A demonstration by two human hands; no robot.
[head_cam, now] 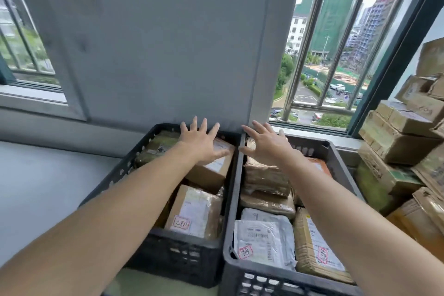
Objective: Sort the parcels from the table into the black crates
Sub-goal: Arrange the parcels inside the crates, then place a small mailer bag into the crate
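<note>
Two black crates stand side by side under the window, the left crate (185, 255) and the right crate (336, 158). Both hold several parcels. My left hand (200, 140) hovers with spread fingers over a brown box (211, 170) at the back of the left crate and holds nothing. My right hand (264, 140) is open above a brown wrapped parcel (264, 175) in the right crate, also empty. Nearer me lie a labelled cardboard box (194, 211), a white mailer bag (262, 240) and a tan padded envelope (317, 245).
A grey wall panel (156, 43) rises right behind the crates. Barred windows (324, 55) flank it. A tall stack of cardboard boxes (403, 132) stands at the right. Grey floor (43, 187) lies to the left of the crates.
</note>
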